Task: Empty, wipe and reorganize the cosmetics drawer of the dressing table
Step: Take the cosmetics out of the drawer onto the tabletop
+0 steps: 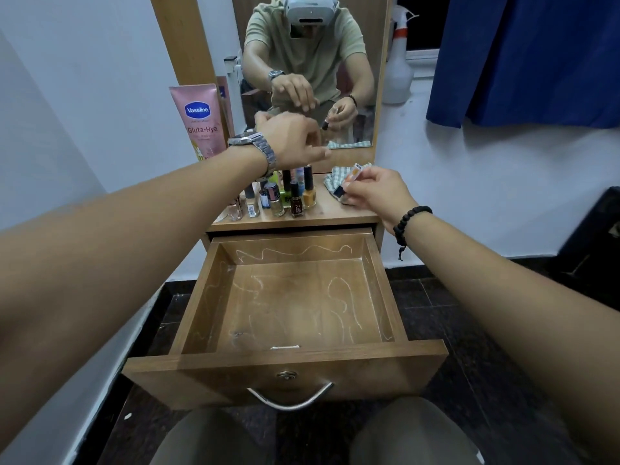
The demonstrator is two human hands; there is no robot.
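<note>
1. The drawer (285, 297) stands pulled out and bare, chalky streaks on its floor.
2. Beyond the drawer, small glass bottles (285, 196) cluster on the tabletop (349, 213): light, slippery, breakable; best pinched at the caps.
3. The right hand (375, 191) pinches a small bottle (349, 182); the left hand (292, 139) hovers loosely curled, holding nothing.
4. A checked cloth (335, 176) lies behind the drawer; wiping looks undone.

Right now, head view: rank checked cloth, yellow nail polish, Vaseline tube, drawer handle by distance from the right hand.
From the right hand:
1. Checked cloth, just under and behind it on the tabletop.
2. Yellow nail polish, to its left.
3. Vaseline tube, back left by the mirror.
4. Drawer handle, below, on the drawer front.
</note>
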